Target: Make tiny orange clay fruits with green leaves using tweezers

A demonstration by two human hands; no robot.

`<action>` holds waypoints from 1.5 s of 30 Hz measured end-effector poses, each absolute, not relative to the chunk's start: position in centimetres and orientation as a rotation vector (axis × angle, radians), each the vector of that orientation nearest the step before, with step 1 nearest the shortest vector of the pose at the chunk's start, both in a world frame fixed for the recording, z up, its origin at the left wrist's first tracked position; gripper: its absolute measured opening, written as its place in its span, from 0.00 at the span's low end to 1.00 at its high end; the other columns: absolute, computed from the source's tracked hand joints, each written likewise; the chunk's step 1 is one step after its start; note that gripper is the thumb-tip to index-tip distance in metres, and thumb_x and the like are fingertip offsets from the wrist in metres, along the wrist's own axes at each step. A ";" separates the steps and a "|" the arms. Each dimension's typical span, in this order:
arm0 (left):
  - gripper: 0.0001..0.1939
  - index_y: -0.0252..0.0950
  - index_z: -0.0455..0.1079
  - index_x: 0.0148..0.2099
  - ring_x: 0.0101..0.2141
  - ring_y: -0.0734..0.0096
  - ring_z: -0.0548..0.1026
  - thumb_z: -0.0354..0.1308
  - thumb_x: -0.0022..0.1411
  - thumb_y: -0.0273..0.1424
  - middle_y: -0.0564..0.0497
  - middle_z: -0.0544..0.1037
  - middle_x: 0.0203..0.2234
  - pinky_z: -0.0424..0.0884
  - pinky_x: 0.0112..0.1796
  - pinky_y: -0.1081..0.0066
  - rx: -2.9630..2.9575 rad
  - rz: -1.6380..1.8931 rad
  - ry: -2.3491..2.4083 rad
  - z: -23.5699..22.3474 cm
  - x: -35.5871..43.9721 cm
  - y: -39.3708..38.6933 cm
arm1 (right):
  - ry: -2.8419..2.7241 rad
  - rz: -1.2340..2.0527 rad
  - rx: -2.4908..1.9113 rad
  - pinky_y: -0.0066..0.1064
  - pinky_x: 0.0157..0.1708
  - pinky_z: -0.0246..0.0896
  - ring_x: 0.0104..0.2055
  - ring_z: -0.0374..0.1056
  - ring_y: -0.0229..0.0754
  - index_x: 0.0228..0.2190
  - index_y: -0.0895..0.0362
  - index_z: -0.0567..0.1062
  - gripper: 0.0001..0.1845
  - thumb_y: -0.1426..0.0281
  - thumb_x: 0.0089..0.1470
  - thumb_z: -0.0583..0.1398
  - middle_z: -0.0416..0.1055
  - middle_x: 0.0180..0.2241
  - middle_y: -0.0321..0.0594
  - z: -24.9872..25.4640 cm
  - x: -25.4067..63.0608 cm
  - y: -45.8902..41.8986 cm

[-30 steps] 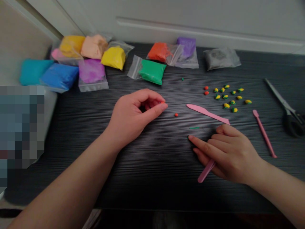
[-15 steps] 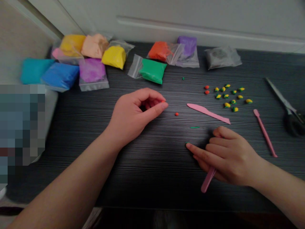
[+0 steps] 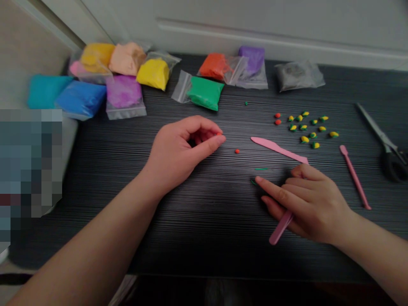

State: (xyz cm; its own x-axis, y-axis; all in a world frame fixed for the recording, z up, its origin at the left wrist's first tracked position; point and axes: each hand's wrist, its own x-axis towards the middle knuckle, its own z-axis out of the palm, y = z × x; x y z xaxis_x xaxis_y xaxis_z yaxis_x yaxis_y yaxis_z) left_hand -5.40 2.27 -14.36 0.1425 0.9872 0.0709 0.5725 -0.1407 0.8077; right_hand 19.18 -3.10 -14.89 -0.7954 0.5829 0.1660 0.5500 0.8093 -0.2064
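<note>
Between the thumb and forefinger of my left hand (image 3: 178,157) is a small red clay ball (image 3: 219,134), mostly covered by the fingertips. My right hand (image 3: 314,199) has curled fingers around a pink modelling tool (image 3: 279,230), whose far end is hidden in the palm. Its outstretched forefinger touches or hovers just beside a short thin green clay strand (image 3: 253,182); contact is unclear. Another green strand (image 3: 261,169) lies straight just beyond. Nearby on the dark table (image 3: 191,238) are a loose red clay ball (image 3: 237,151) and a pink plastic knife (image 3: 274,148).
Several small yellow-and-green clay pieces (image 3: 304,139) and two red ones (image 3: 278,115) lie at the right. Further right are a slim pink tool (image 3: 355,177) and scissors (image 3: 378,131). Bagged clay, including a green pack (image 3: 206,92), lines the back.
My right hand has slid slightly away from me, and the short green strand by its forefinger has shifted the same way and now shows more. My left hand keeps its pinch.
</note>
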 end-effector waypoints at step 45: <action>0.12 0.37 0.71 0.34 0.26 0.74 0.70 0.55 0.52 0.39 0.54 0.74 0.26 0.64 0.26 0.74 1.809 0.861 1.482 -14.4 -5.3 2.3 | -2.883 0.118 -0.963 0.36 0.31 0.43 0.22 0.55 0.36 0.53 0.61 0.57 0.35 0.54 0.50 0.53 0.62 0.17 0.30 -13.9 19.2 -3.3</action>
State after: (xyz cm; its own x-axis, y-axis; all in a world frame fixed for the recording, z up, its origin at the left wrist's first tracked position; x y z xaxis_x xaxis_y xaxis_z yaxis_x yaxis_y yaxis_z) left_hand -5.32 2.26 -14.42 0.1502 0.9845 0.0910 0.5669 -0.1611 0.8079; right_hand 19.20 -3.33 -13.86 -0.7953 0.6022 0.0698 0.5945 0.7972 -0.1051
